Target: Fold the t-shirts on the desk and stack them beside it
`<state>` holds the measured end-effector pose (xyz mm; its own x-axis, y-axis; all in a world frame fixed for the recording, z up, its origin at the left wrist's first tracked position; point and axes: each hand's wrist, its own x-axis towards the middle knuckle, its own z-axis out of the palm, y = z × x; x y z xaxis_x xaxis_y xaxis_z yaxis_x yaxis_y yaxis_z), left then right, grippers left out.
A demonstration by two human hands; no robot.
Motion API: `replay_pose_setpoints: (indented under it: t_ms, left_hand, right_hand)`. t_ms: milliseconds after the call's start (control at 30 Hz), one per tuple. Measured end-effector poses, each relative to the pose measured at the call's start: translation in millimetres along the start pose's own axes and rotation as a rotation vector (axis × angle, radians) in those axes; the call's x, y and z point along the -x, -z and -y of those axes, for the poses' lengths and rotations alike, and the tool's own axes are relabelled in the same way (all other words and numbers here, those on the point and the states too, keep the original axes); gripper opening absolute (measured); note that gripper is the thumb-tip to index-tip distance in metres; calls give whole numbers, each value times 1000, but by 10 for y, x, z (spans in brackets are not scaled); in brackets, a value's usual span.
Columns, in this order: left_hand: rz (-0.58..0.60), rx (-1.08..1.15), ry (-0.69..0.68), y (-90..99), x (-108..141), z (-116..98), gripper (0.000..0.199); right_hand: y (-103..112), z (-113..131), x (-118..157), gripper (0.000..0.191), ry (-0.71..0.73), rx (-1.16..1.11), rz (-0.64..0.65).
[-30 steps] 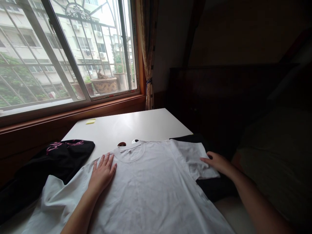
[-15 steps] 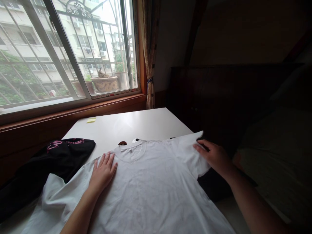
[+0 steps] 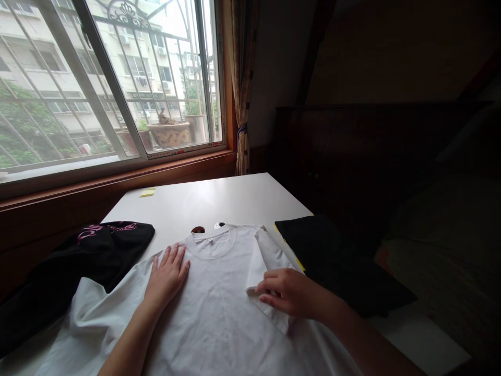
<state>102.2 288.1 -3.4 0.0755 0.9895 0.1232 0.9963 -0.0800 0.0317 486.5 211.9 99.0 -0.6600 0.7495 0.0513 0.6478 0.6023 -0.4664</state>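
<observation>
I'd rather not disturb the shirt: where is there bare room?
The white table is bare beyond the white shirt, between the yellow notes and black cloth; a smaller patch at the cloth's near edge. Crowded: shirt, left hand, right hand, black garment at left.

The T-shirt (image 3: 211,313) lies on the tabletop (image 3: 227,196) before you, between another garment (image 3: 74,277) on your left and a cloth (image 3: 336,250) on your right. A paper slip (image 3: 147,192) lies near the tabletop's far left corner. Behind the tabletop, to your left, is the window (image 3: 107,75).
</observation>
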Motion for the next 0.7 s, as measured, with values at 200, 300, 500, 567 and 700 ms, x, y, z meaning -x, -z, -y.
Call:
replay_pose_setpoints:
  t_ms: [200,300,500,567,700]
  left_hand:
    - [-20,17,-12,-29,-2,12,58]
    - [-41,24,-25,-49,2,21,57]
    - [-165,88,-108,20,2,53,50]
    - [-228,146,-178,117,7,-12,46]
    - [-169,279,-338,387,97,-422,35]
  right_hand:
    - [31,-329,44,25,-120,-100,-261]
    - [-17,-515,73,20,-214,-68,-366]
    - [-111,-747,138,23,-326,159,-331]
    - [-86,-776,159,22,-348,210,-299]
    - [27,-798,218,14,-354,246,-230]
